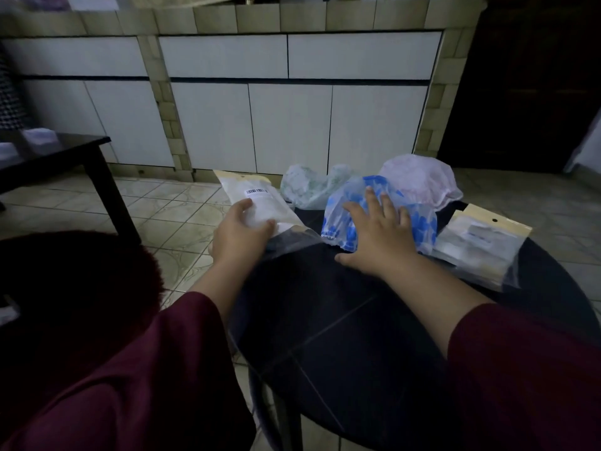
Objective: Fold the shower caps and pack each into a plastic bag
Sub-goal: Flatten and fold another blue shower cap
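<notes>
A: Hands first: what does each one do?
B: The left hand (239,231) has its grip curled round a packed bag (260,206) with a barcode label, at the desk's (325,320) far left edge. The bag sticks out past that edge.
A: And the right?
B: The right hand (374,232) lies flat, fingers spread, pressing on the blue cap (419,219) near the far edge.
A: Other caps?
B: A green cap (305,187) and a pink cap (419,177) sit behind the blue one, at the far edge.
A: More bags?
B: A stack of bags (481,245) lies at the right edge, just beside the blue cap.
</notes>
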